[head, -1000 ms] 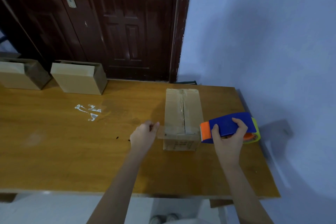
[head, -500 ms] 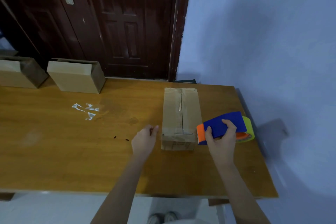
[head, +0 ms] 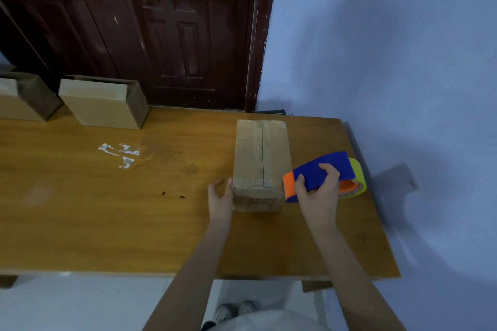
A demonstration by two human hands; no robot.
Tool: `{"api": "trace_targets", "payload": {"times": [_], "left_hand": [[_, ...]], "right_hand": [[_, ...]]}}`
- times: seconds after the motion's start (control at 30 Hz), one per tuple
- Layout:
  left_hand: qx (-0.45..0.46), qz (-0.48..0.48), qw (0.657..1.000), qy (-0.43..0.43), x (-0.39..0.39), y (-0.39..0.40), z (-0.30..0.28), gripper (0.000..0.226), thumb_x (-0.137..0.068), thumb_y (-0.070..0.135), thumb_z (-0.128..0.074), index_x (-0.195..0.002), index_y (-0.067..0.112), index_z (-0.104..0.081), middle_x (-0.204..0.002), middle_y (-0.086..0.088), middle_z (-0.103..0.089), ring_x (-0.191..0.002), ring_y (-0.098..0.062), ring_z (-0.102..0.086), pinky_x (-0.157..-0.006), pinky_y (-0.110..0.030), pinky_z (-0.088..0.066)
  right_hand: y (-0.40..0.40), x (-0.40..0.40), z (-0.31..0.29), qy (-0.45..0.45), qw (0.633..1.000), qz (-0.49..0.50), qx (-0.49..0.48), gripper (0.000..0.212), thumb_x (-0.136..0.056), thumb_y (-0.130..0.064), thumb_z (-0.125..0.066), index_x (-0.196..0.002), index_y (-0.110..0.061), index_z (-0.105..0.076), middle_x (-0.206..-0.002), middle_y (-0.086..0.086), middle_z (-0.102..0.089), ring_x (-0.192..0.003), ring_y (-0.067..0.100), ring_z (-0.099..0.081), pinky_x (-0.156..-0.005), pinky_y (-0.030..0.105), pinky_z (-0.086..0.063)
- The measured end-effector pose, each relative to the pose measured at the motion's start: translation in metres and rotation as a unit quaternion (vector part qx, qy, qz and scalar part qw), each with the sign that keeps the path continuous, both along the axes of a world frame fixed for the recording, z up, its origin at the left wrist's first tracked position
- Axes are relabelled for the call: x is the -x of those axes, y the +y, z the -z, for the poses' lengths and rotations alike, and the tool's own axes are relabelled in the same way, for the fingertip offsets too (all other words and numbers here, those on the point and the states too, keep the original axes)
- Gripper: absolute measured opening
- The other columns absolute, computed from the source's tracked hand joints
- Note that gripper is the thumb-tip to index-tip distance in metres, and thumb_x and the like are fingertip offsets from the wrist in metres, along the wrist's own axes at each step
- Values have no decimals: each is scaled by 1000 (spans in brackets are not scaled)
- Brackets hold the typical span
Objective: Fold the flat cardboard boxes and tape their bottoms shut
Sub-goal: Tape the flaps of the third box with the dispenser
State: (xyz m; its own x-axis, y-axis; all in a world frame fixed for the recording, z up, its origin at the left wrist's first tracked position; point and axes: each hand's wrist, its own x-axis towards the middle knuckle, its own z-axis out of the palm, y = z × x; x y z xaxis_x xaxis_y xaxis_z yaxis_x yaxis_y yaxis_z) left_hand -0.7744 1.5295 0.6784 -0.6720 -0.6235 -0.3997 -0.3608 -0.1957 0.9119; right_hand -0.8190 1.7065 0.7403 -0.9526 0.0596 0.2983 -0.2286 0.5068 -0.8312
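The box (head: pixel 261 164) is laid on the surface (head: pixel 107 217) with its long axis running away from the person, between the hands. Its near left corner is touched by the relaxed left hand (head: pixel 221 197); the tape dispenser (head: pixel 324 176), just beside its right corner, is gripped by the right hand (head: pixel 317 191).

Plain room, likely home: dark wooden door (head: pixel 172 29), blue wall (head: pixel 390 48), wooden table (head: pixel 80 209).

box (head: pixel 261 158) on table (head: pixel 80 217), dispenser (head: pixel 322 174) right
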Motion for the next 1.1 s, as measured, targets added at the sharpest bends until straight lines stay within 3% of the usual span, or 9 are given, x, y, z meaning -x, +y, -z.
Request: {"api": "trace_targets", "payload": {"times": [0.1, 0.23, 0.37, 0.57, 0.67, 0.73, 0.8, 1.0, 1.1], "left_hand": [[-63, 10, 994, -92, 0, -6, 5, 59, -89, 53, -53, -119, 2, -52, -100, -24, -56, -93, -42, -56, -80, -51, -49], [-41, 20, 994, -102, 0, -1, 3, 40, -98, 40, -43, -113, 4, -53, -73, -5, -45, -60, -19, -41, -54, -35, -37], [89, -126, 988, -25, -6, 9, -9, 30, -102, 25, -34, -122, 8, -47, -109, -6, -54, -95, -25, -55, -80, -40, -47], [-17, 68, 996, 54, -15, 29, -5, 65, -96, 57, -24, -150, 20, -25, -153, 2, -29, -141, -17, -25, -117, -38, -21], [110, 90, 990, 2, -17, 20, -14, 73, -94, 62, -21, -151, 17, -17, -156, -3, -22, -144, -21, -17, -119, -40, -14], [385, 122, 914, 30, -20, 20, -28, 67, -98, 53, -22, -150, 12, -16, -156, -3, -18, -145, -17, -12, -119, -34, -6], [576, 218, 783, 87, -14, 26, -38, 67, -94, 48, -24, -148, 9, -23, -153, -4, -24, -144, -19, -16, -118, -35, -6], [741, 340, 577, 49, -4, 29, -3, 61, -82, 26, -70, -135, 4, -48, -140, -12, -49, -132, -22, -44, -110, -35, -29], [747, 331, 572, 69, -2, 27, -7, 62, -71, 9, -78, -128, 3, -56, -132, -12, -56, -124, -22, -53, -105, -35, -38]], "right_hand": [[0, 0, 0, 0, 1000, -3, 2, 47, -85, -12, -69, -123, -5, -43, -99, 0, -45, -84, 21, -57, -64, 44, -56], [1, 1, 1, 9, 1000, -6, 0, 47, -85, -13, -69, -123, -4, -43, -101, 3, -47, -84, 21, -57, -65, 47, -56], [1, 1, 2, 18, 1000, -8, -4, 47, -84, -15, -68, -123, -5, -43, -105, 7, -48, -88, 24, -58, -66, 46, -55], [0, 1, 4, 24, 1000, 0, -8, 47, -85, -14, -68, -123, -3, -43, -105, 5, -46, -88, 24, -58, -65, 43, -56], [1, 1, 4, 22, 1000, 3, -10, 48, -85, -16, -68, -125, -4, -43, -104, 6, -49, -86, 23, -59, -66, 42, -56], [1, 1, 5, 37, 999, 0, -27, 47, -85, -17, -67, -125, -4, -45, -103, 9, -55, -84, 24, -59, -64, 42, -56], [-1, 3, 5, 59, 997, -9, -52, 45, -85, -18, -65, -124, -4, -47, -100, 13, -59, -82, 25, -59, -62, 41, -55], [1, 4, 1, 41, 998, -6, -42, 43, -84, -17, -68, -119, -5, -46, -98, 6, -54, -82, 23, -60, -62, 40, -55], [4, 4, 0, 21, 1000, 2, -1, 43, -84, -15, -68, -118, -7, -44, -95, -1, -51, -79, 17, -60, -62, 32, -55]]}}
